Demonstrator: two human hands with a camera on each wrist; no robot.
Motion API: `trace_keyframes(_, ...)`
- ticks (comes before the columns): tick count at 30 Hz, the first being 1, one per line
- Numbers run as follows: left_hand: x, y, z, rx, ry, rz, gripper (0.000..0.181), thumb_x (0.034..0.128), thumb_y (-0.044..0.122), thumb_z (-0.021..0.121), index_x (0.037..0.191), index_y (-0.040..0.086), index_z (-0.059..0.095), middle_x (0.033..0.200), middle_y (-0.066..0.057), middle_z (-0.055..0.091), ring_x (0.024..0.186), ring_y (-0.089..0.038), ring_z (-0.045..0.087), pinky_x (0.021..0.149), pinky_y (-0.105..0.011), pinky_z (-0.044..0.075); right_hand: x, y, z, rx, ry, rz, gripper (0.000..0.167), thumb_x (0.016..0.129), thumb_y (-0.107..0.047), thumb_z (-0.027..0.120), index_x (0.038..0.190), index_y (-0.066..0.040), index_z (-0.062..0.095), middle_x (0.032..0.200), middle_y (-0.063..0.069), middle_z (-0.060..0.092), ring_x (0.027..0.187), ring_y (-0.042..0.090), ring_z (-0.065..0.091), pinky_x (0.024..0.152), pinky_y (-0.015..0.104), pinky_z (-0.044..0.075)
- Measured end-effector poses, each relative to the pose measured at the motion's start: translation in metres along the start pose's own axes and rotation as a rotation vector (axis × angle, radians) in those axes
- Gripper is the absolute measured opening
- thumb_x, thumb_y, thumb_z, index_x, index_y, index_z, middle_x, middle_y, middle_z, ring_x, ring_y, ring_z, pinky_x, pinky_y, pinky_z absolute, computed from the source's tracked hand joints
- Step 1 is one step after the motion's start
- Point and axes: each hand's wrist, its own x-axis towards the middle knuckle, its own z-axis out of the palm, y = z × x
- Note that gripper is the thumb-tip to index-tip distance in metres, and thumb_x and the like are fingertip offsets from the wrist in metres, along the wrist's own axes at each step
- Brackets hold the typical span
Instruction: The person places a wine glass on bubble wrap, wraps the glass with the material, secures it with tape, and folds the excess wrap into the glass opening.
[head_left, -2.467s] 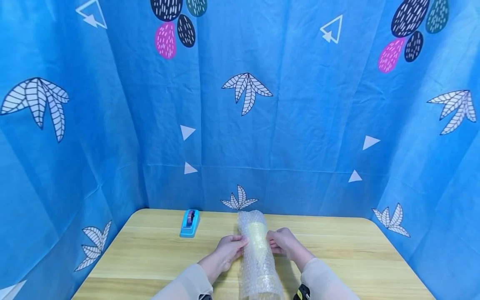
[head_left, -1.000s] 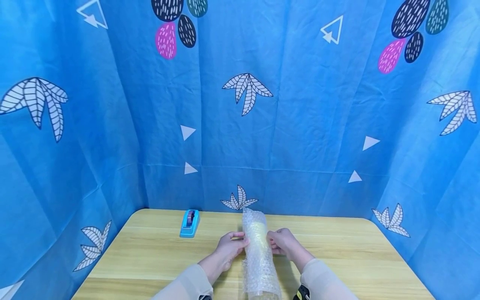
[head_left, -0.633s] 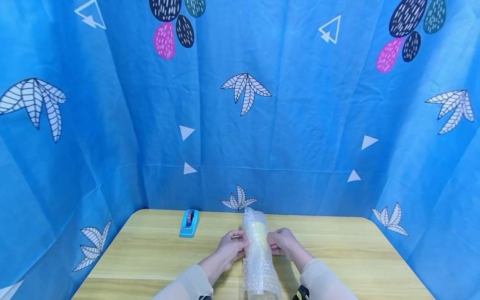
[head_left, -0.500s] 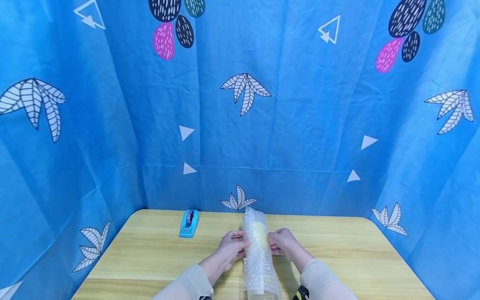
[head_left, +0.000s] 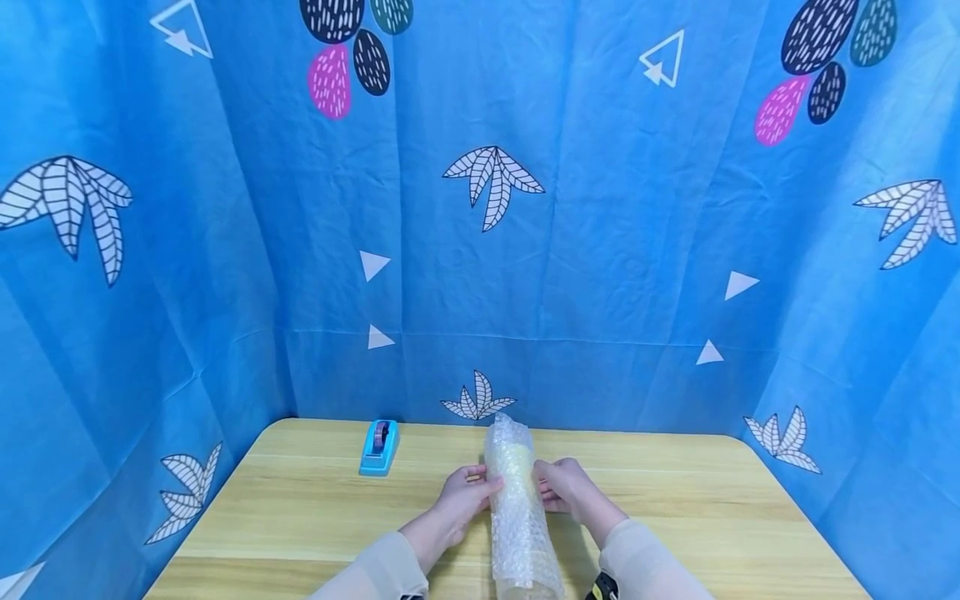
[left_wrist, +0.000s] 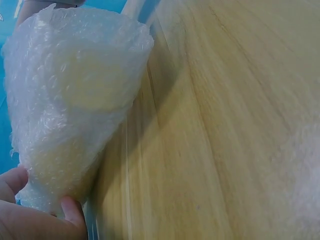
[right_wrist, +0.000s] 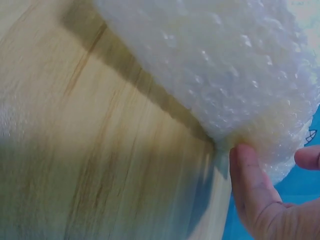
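A long roll of clear bubble wrap [head_left: 520, 521] lies lengthwise on the table, with something pale yellow showing blurrily through its layers. From the left side my left hand [head_left: 459, 502] grips the roll, thumb on top; in the left wrist view its thumb and a finger [left_wrist: 72, 212] press the near side of the wrap [left_wrist: 80, 90]. My right hand [head_left: 567, 486] holds the opposite side with bent fingers. In the right wrist view a finger [right_wrist: 247, 167] touches the wrap [right_wrist: 210, 60] low down, near the table. The roll hides some of the fingertips.
A blue tape dispenser [head_left: 378, 447] with a dark roll of tape stands at the back left of the wooden table [head_left: 675, 500]. Blue patterned cloth [head_left: 480, 275] hangs behind the table and along both sides.
The bubble wrap roll has turned a little and its far end has shifted slightly right, with its loose left edge drawn in. Both hands stay at its sides, their fingers moving only slightly.
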Motion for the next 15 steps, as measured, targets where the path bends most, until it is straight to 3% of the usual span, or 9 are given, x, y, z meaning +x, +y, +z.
trace_keyframes(6,-0.0013,0.0015,0.0012,0.007,0.013,-0.017,0.064,0.0864,0.012,0.077,0.134,-0.011,0.042,0.122,-0.026,0.058,0.097,-0.023,0.066,0.087,-0.037,0.058,-0.0016,-0.0010,0.0000,0.012,-0.003,-0.011,0.016,0.086,-0.012,0.054,0.092,0.002,0.048,0.083,0.011,0.054,0.067,0.018,0.052,0.063,0.032,0.057)
trace_keyframes(15,-0.0031,0.0029,0.0019,-0.052,-0.016,-0.039,0.069,0.0845,0.008,0.077,0.139,-0.008,0.038,0.127,-0.027,0.055,0.096,-0.028,0.066,0.085,-0.043,0.059,-0.0021,-0.0018,-0.0009,0.027,-0.003,-0.023,0.017,0.093,-0.014,0.056,0.094,0.000,0.048,0.082,0.012,0.055,0.068,0.019,0.055,0.065,0.033,0.058)
